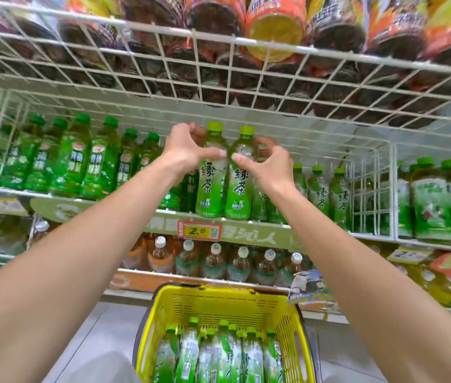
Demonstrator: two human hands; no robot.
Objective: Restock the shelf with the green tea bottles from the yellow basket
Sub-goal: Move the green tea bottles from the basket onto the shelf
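Two green tea bottles stand upright side by side at the front edge of the middle shelf [263, 229]. My left hand [188, 147] grips the shoulder of the left bottle [210, 189]. My right hand [266, 164] grips the shoulder of the right bottle [239, 193]. My thumbs nearly meet between the two bottles. Down below, the yellow basket [224, 301] holds several green tea bottles [218, 355] lying with their caps toward the shelf. More of the same green tea bottles [326, 192] stand further back to the right.
A white wire rack [180, 70] loaded with dark drink bottles hangs low above my hands. Other green bottles [86, 158] fill the shelf to the left behind a wire divider. A price tag [199, 230] sits under the bottles, with brown tea bottles [213, 262] below.
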